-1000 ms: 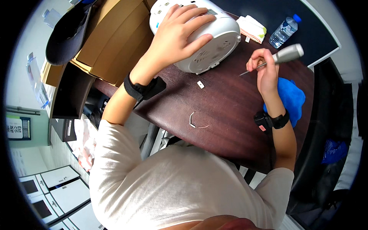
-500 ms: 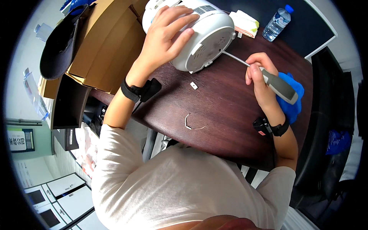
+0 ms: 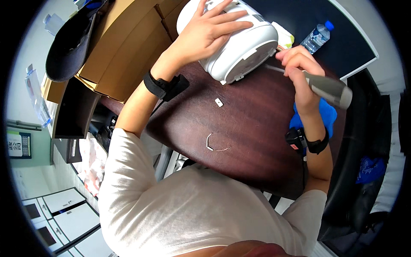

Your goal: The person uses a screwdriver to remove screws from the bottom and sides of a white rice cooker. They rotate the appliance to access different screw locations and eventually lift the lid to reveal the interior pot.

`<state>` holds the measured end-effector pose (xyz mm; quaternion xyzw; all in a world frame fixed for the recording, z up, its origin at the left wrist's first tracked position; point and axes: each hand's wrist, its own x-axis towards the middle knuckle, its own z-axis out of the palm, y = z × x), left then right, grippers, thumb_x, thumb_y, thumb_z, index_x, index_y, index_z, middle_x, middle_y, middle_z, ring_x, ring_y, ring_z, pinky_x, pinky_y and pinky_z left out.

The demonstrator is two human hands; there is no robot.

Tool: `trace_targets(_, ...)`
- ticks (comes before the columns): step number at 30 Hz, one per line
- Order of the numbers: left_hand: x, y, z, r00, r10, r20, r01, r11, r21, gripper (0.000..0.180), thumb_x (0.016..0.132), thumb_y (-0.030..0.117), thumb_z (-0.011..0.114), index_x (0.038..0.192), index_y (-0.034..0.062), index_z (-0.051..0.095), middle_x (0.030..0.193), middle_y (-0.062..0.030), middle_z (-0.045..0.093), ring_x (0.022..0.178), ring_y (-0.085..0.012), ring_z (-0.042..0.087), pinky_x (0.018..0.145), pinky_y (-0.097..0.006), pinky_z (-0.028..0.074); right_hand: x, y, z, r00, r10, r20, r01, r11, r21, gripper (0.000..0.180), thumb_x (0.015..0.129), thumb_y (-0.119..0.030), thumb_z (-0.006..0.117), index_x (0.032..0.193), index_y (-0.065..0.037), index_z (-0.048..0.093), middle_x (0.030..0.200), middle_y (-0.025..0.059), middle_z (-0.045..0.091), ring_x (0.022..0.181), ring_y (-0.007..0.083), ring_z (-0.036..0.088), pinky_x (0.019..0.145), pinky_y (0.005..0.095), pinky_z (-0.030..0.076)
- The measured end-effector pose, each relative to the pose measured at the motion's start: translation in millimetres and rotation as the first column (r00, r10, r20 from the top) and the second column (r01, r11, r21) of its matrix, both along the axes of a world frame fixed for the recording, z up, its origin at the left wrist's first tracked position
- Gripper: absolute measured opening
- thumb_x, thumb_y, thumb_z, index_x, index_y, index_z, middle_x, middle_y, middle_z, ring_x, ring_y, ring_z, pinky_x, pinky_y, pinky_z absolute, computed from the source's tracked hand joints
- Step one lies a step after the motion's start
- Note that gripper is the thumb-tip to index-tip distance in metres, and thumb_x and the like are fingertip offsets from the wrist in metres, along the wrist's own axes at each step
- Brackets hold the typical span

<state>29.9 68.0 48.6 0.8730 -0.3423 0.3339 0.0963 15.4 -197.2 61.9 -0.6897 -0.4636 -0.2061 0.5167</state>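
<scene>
A white rounded appliance [image 3: 237, 47] lies tipped on its side at the far end of the table, its vented base turned towards the right and towards me. My left hand [image 3: 209, 34] rests on its upper side with the fingers spread. In my right hand [image 3: 302, 70] is a screwdriver [image 3: 327, 89], gripped by its grey handle. The blurred shaft points left at the appliance's base; whether its tip touches cannot be made out. A small white rectangular piece [image 3: 218, 103] and a thin wire with a white sleeve [image 3: 209, 148] lie on the table.
Cardboard boxes [image 3: 124, 51] stand left of the appliance, with a dark cap [image 3: 70, 51] against them. A water bottle [image 3: 317, 37] and a folded cloth [image 3: 282, 34] are at the back. A blue cloth [image 3: 327, 115] lies beside my right wrist on the dark wooden table [image 3: 257, 141].
The appliance has shifted right and turned, with my left hand on it. My right hand has moved right, drawing the screwdriver's tip back from the hole in the base.
</scene>
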Motion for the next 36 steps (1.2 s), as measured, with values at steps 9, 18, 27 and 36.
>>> trace_targets(9,55,-4,4,0.985,0.141,0.100,-0.141,0.990,-0.008,0.052,0.089,0.053,0.054,0.127,0.0196,0.066,0.135,-0.0136,0.058,0.136,-0.0350,0.042,0.108,-0.048,0.032,18,24,19,0.886,0.153,-0.438,-0.028,0.960,0.278,0.015,0.096,-0.012,0.062,0.086,-0.003,0.056,0.064,0.0021,0.055,0.057,0.0091,0.055,0.058,0.0241,0.048)
trace_targets(18,71,-40,-6,0.902,0.330,0.279,-0.283,0.939,-0.198,0.041,0.080,0.053,0.063,0.096,0.0170,0.073,0.098,-0.0065,0.068,0.088,-0.0284,0.065,0.076,-0.048,0.052,41,37,62,0.777,0.475,-0.414,-0.310,0.860,0.405,0.026,0.100,-0.027,0.053,0.083,-0.007,0.049,0.073,0.0042,0.049,0.052,0.0083,0.044,0.048,0.0234,0.035)
trace_targets(27,68,-58,43,0.868,0.366,-0.336,-0.383,0.923,0.016,0.059,0.090,0.053,0.048,0.107,0.0032,0.074,0.125,-0.0213,0.059,0.121,-0.0395,0.048,0.102,-0.066,0.032,53,42,57,0.807,0.519,-0.281,-0.382,0.822,0.422,0.033,0.100,-0.036,0.042,0.089,-0.006,0.051,0.074,0.0058,0.047,0.055,0.0119,0.040,0.053,0.0264,0.033)
trace_targets(36,82,-61,48,0.813,0.362,-0.457,-0.365,0.927,0.086,0.071,0.091,0.061,0.042,0.133,0.0061,0.060,0.142,-0.0258,0.048,0.136,-0.0443,0.036,0.109,-0.067,0.024,58,66,66,0.945,0.105,-0.310,0.007,0.941,0.339,0.030,0.098,-0.023,0.054,0.073,-0.009,0.044,0.059,0.0008,0.044,0.046,0.0081,0.037,0.043,0.0229,0.029)
